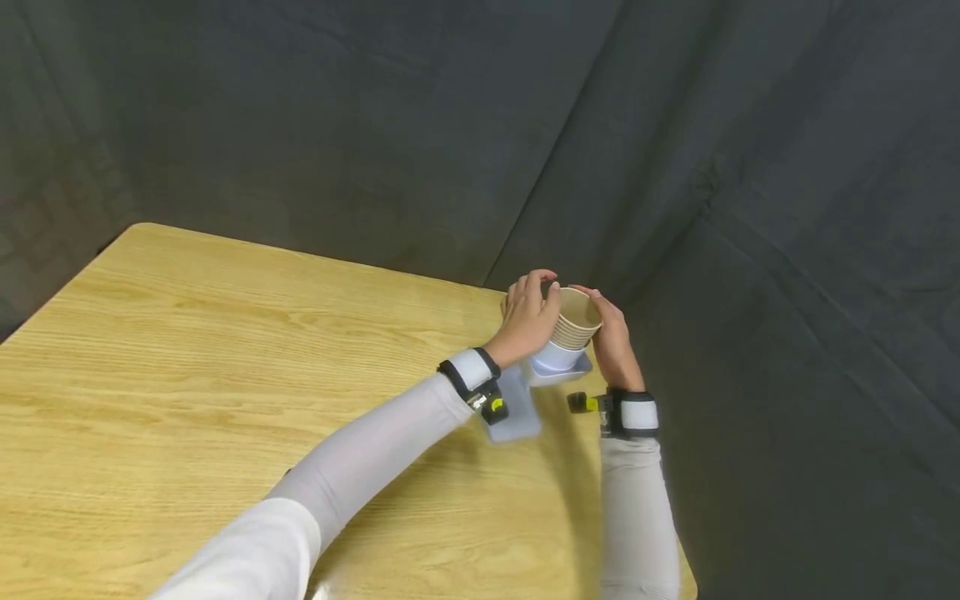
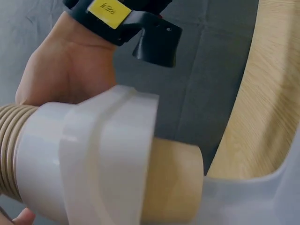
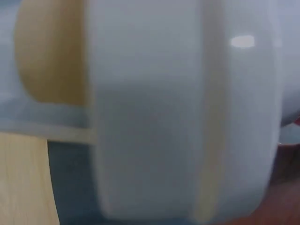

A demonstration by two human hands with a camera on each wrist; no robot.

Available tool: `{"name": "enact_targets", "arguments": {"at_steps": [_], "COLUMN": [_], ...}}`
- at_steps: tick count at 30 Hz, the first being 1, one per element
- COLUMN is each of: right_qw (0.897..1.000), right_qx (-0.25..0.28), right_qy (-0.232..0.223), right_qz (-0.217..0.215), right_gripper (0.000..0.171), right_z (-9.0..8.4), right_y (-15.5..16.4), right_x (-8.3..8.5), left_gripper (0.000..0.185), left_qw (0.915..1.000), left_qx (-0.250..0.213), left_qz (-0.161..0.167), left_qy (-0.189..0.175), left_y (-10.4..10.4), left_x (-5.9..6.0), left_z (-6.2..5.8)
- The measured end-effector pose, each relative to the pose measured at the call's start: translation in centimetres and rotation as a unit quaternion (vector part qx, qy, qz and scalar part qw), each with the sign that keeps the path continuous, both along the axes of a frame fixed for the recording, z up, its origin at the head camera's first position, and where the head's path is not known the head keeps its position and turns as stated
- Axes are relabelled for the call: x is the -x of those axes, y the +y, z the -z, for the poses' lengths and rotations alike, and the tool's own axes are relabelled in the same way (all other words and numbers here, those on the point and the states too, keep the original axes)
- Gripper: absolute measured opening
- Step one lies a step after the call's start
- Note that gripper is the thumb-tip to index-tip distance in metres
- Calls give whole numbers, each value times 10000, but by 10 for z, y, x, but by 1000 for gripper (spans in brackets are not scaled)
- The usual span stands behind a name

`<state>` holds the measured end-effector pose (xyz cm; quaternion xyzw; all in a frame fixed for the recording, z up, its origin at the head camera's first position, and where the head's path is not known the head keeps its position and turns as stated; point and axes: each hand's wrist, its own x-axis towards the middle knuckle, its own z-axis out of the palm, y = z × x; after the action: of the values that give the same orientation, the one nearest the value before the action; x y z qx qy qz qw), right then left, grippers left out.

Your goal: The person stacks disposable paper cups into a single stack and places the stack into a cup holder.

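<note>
While both hands curl (fingers bent), cups (image 1: 576, 321) held.

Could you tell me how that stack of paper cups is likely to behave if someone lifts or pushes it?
The stack of paper cups is probably light, being thin nested paper. It leans in its white holder, so it may tip when pushed. Both the left hand and right hand grip it; squeezing could crush the rims.

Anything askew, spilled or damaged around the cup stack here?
Nothing spilled or damaged. The stack of brown paper cups leans right in its white plastic holder, near the wooden table's far right edge, between the left hand and right hand.
</note>
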<state>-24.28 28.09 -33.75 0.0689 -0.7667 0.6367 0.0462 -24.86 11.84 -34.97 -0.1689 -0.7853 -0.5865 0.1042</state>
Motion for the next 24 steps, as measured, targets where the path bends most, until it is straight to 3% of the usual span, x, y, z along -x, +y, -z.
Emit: {"name": "enact_targets", "arguments": {"at_steps": [7, 12, 20, 24], "right_qw": [9980, 9970, 9924, 9924], "right_qx": [-436, -317, -505, -513], "right_qy": [-396, -652, -1121, -1110], "right_qz": [229, 279, -14, -113], "right_gripper": [60, 63, 66, 68], "right_z": [5, 15, 34, 38], "right_y": [4, 10, 22, 24], "right_x": [-2, -2, -9, -12], "left_gripper": [55, 58, 57, 54], "left_qw": [9992, 9979, 9940, 9933], "left_qx": [242, 242, 480, 496], "left_qz": [247, 391, 629, 704], "left_qy": [-190, -456, -761, -764], "left_y": [-8, -7, -8, -8], "left_x": [1, 1, -6, -7], "left_z": [3, 8, 23, 28]}}
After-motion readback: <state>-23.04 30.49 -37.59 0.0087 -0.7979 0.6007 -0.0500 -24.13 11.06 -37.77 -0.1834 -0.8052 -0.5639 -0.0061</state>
